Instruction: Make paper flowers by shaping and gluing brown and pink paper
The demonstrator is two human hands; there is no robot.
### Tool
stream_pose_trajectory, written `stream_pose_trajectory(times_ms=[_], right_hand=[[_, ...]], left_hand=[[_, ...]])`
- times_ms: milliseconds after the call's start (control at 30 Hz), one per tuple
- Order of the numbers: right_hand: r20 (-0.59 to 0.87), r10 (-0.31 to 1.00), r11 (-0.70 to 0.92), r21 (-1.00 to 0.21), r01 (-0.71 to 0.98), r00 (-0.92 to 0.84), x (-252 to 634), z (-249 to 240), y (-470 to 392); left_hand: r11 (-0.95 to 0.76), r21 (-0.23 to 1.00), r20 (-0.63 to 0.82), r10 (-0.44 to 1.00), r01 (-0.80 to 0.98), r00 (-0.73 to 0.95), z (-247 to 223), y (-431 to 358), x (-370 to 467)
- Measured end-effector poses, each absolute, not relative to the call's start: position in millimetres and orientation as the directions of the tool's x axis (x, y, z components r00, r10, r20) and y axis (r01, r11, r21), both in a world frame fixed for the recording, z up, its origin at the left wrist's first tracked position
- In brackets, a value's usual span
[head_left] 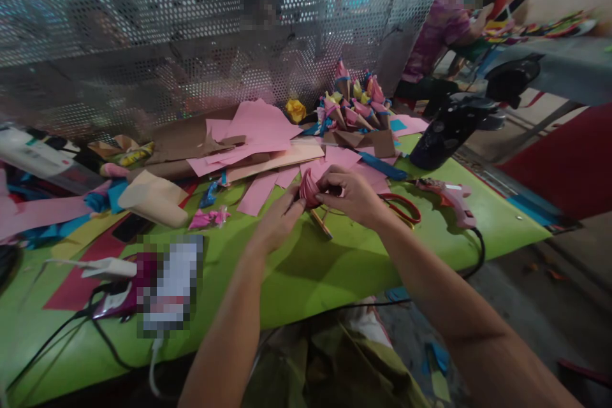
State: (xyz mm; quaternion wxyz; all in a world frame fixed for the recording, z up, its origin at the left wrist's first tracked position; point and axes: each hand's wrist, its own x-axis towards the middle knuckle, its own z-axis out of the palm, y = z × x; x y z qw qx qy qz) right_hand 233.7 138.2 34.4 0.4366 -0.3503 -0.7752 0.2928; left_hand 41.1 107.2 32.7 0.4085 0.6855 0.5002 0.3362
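Observation:
A pink swirled paper piece (310, 187), folded in ridges, is held up over the green table between both hands. My left hand (278, 220) pinches its left side near the bottom. My right hand (351, 194) grips it from the right, thumb and fingers closed on its edge. Just beneath lies a thin wooden stick (321, 224) on the table. Red-handled scissors (404, 209) rest to the right of my right hand, partly hidden by it. Cut pink paper sheets (261, 194) lie behind the hands.
A pink glue gun (449, 197) and a dark bottle (444, 131) stand on the right. Several paper cones (354, 105) are heaped at the back against a perforated metal panel (191, 25). A phone (174, 280) with cables lies front left. Another person (437, 32) sits beyond.

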Motion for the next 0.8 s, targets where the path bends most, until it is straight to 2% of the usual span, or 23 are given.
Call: stream_pose_trajectory(times_ms=[267, 800], right_hand=[[0.489, 0.77, 0.619, -0.729, 0.292, -0.409, 238.1, 35.7, 141.4], [0.485, 0.738, 0.653, -0.689, 0.314, -0.47, 240.8, 36.7, 141.1]], left_hand=[[-0.158, 0.93, 0.057, 0.953, 0.331, 0.298, 29.6, 109.5, 35.1], [-0.158, 0.929, 0.057, 0.954, 0.333, 0.294, 30.5, 111.0, 34.4]])
